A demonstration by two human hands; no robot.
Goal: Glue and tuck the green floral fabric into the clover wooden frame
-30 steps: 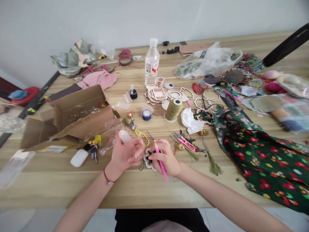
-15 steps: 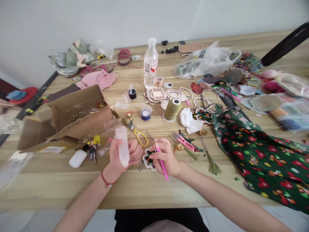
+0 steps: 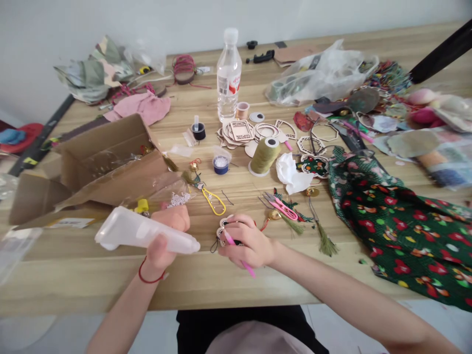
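Left hand (image 3: pixel 162 244) has now tipped the white squeeze bottle (image 3: pixel 143 231) near level, fingers wrapped around it. Right hand (image 3: pixel 249 241), fingers clamped on pink tool (image 3: pixel 230 240) and scalloped ornament (image 3: pixel 224 228), sits just beside yellow cord loop (image 3: pixel 214 202).

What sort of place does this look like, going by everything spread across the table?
Most likely a handicraft workspace: the wooden table holds laser-cut wooden frames, a large spool of olive thread, and green floral fabric.
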